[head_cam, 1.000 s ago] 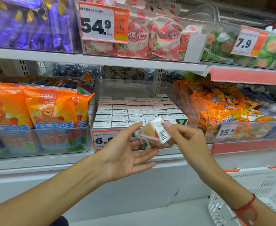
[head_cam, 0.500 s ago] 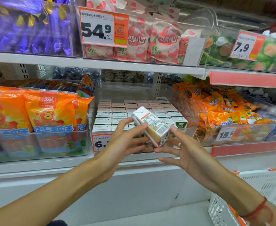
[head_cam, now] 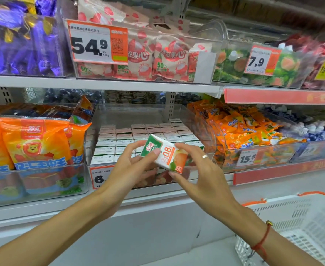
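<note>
As left hand (head_cam: 130, 169), right hand (head_cam: 205, 177) pinch tilted carton (head_cam: 167, 153)

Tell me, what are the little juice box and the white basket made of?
The juice box looks like coated cardboard: it has sharp folded edges, flat printed sides and a slight sheen. The basket is probably hard plastic: a matt white moulded grid of small holes, with an orange handle.
</note>
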The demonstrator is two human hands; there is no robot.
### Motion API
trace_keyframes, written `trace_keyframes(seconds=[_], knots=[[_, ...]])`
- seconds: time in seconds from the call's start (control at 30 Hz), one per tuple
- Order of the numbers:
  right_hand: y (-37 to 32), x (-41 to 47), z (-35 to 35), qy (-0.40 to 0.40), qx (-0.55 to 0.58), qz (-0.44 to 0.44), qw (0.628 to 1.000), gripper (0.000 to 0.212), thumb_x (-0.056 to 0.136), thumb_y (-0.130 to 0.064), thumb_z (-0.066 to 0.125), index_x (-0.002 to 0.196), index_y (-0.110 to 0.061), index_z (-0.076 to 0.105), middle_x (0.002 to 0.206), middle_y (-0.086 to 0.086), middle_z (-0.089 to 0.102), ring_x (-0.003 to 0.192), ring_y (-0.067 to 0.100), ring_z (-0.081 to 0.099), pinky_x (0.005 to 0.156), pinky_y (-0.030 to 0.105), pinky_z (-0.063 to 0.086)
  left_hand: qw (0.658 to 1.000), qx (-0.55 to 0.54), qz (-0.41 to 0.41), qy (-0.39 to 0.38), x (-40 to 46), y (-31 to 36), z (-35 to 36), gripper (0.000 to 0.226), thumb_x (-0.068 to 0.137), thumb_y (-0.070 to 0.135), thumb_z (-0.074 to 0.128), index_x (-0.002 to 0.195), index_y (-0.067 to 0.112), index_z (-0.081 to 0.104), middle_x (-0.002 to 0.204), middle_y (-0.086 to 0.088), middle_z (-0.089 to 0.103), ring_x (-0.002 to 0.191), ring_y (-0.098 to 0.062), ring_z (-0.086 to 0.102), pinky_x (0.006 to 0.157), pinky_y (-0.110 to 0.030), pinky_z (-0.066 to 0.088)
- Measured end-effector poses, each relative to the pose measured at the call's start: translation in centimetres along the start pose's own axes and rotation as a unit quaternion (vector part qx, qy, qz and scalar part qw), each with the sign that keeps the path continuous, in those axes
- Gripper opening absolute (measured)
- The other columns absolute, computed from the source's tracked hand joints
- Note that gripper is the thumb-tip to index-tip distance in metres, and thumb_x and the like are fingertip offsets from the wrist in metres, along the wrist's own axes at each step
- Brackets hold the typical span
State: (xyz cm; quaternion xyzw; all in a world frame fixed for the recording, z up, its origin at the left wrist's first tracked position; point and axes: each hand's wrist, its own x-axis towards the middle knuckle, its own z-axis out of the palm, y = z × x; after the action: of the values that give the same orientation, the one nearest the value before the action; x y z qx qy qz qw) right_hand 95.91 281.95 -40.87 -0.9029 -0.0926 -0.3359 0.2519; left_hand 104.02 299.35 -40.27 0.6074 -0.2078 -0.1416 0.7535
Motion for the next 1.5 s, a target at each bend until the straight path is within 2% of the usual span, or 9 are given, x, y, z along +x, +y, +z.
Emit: trace_keyframes(seconds=[0.1, 0.2, 0.5, 0.63, 0.8, 0.93, 1.07, 1.3, 1.5], knots=[[1.1, 0.6, -0.1, 0.017, -0.028, 0.005, 0.999, 0.061, 0.085, -0.029, 0.072, 0.135, -0.035, 0.038, 0.126, -0.012, 0.057, 0.096, 0.012, 0.061, 0.067, 0.036, 0.056, 0.999, 0.032, 0.017, 0.019, 1.6, 0.2, 1.4, 0.033, 0.080, 0.037, 0.072, 0.110, 0.028, 0.062, 0.094, 0.001, 0.077, 0.086, -0.008, 0.073, 0.066, -0.014, 0.055], [3.1, 1.3, -0.6, 0.050, -0.055, 0.037, 0.997, 0.061, 0.083, -0.029, 0.074, 0.133, -0.034, 0.039, 0.113, -0.008, 0.063, 0.089, 0.010, 0.062, 0.064, 0.029, 0.055, 0.994, 0.091, 0.059, 0.016, 4.0, 0.5, 3.8, 0.016, 0.090, 0.026, 0.067, 0.106, 0.025, 0.065, 0.097, 0.002, 0.075, 0.090, -0.007, 0.070, 0.070, -0.016, 0.056], [8.2, 1.4, -2.1, 0.074, -0.081, 0.123, 0.986, 0.050, 0.091, -0.023, 0.062, 0.137, -0.030, 0.042, 0.112, -0.009, 0.062, 0.094, 0.015, 0.061, 0.069, 0.030, 0.049, 0.923, 0.344, 0.175, 0.000, 9.7, -0.8, 7.8, 0.033, 0.089, 0.033, 0.068, 0.121, 0.033, 0.058, 0.108, 0.012, 0.067, 0.098, -0.011, 0.062, 0.082, -0.037, 0.052], [8.6, 1.2, -1.6, 0.027, -0.065, 0.119, 0.990, 0.059, 0.094, -0.018, 0.054, 0.147, -0.028, 0.029, 0.118, 0.003, 0.062, 0.091, 0.018, 0.059, 0.066, 0.013, 0.038, 0.876, 0.436, 0.191, -0.078, 10.4, 0.0, 8.2, 0.037, 0.087, 0.042, 0.069, 0.122, 0.035, 0.060, 0.114, 0.013, 0.068, 0.098, -0.009, 0.062, 0.086, -0.037, 0.051], [8.0, 1.4, -1.9, 0.057, 0.004, 0.119, 0.991, 0.062, 0.096, -0.011, 0.050, 0.150, -0.029, 0.025, 0.135, -0.006, 0.054, 0.116, 0.015, 0.058, 0.094, 0.040, 0.051, 0.833, 0.527, 0.132, -0.101, 11.6, 1.2, 8.8, 0.047, 0.086, 0.051, 0.065, 0.122, 0.026, 0.047, 0.117, 0.006, 0.066, 0.102, -0.018, 0.061, 0.090, -0.039, 0.043], [7.8, 1.4, -2.0, 0.069, -0.008, 0.090, 0.994, 0.058, 0.093, 0.002, 0.049, 0.144, -0.023, 0.040, 0.137, -0.011, 0.045, 0.110, 0.014, 0.058, 0.091, 0.038, 0.052, 0.821, 0.545, 0.113, -0.124, 11.6, 0.1, 8.8, 0.039, 0.088, 0.050, 0.064, 0.111, 0.024, 0.046, 0.110, 0.001, 0.068, 0.097, -0.021, 0.063, 0.081, -0.040, 0.049], [8.0, 1.2, -1.9, 0.025, -0.080, 0.090, 0.992, 0.054, 0.091, 0.006, 0.047, 0.139, -0.017, 0.050, 0.139, -0.001, 0.046, 0.076, 0.008, 0.051, 0.072, 0.026, 0.045, 0.803, 0.566, 0.152, -0.106, 11.4, -0.6, 8.6, 0.041, 0.088, 0.050, 0.063, 0.118, 0.023, 0.057, 0.117, 0.003, 0.061, 0.108, -0.019, 0.055, 0.088, -0.041, 0.047], [7.7, 1.6, -1.8, 0.048, -0.242, 0.021, 0.969, 0.053, 0.075, 0.012, 0.062, 0.126, -0.004, 0.061, 0.125, 0.011, 0.062, 0.117, 0.032, 0.056, 0.095, 0.043, 0.049, 0.813, 0.546, 0.182, -0.084, 10.8, -1.5, 8.7, 0.040, 0.092, 0.044, 0.061, 0.126, 0.024, 0.054, 0.122, 0.003, 0.061, 0.112, -0.021, 0.050, 0.090, -0.041, 0.045], [7.8, 1.9, -1.4, 0.014, -0.238, 0.043, 0.970, 0.058, 0.078, 0.010, 0.057, 0.133, -0.009, 0.054, 0.137, 0.006, 0.056, 0.125, 0.027, 0.050, 0.106, 0.035, 0.038, 0.803, 0.567, 0.166, -0.083, 11.4, -1.0, 8.6, 0.038, 0.091, 0.046, 0.061, 0.124, 0.027, 0.059, 0.119, 0.004, 0.067, 0.107, -0.018, 0.059, 0.085, -0.037, 0.050]])
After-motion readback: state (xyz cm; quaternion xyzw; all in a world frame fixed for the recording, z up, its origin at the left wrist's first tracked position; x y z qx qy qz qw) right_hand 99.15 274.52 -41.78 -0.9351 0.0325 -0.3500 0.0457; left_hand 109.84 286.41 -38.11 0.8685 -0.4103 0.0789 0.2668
